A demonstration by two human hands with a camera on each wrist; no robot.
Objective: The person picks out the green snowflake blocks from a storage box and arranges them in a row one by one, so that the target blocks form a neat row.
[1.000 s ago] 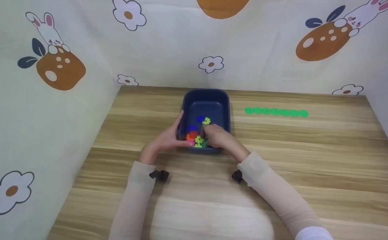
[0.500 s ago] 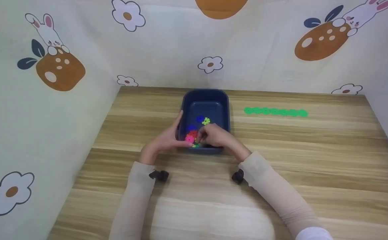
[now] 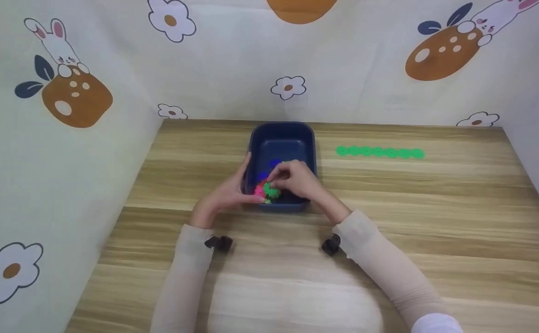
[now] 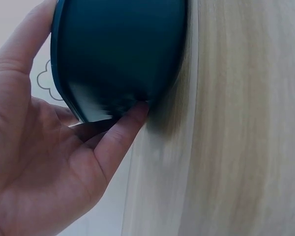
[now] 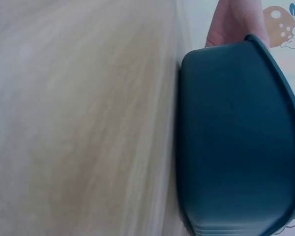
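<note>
A deep blue plastic bin (image 3: 282, 149) stands on the wooden table and holds several flower-shaped plastic discs. My left hand (image 3: 225, 196) grips its near left corner, fingers along the side and thumb at the near end. In the left wrist view the thumb (image 4: 120, 142) presses against the bin's wall. My right hand (image 3: 300, 180) reaches into the bin, pinching a green flower-shaped disc (image 3: 271, 190) between thumb and fingertips. Beside that lie a pink disc (image 3: 258, 190) and a blue disc (image 3: 275, 163), partly covered by the right hand. The right wrist view shows only the bin's outer wall (image 5: 241, 132) near the work.
To the right of the bin, a straight row of green discs (image 3: 380, 151) lies on the table (image 3: 436, 222). A pale patterned cloth (image 3: 232, 60) encloses the back and both sides.
My right hand has risen from low among the discs, lifting the green disc into sight. My left hand keeps its hold on the bin. The head view has shifted slightly.
</note>
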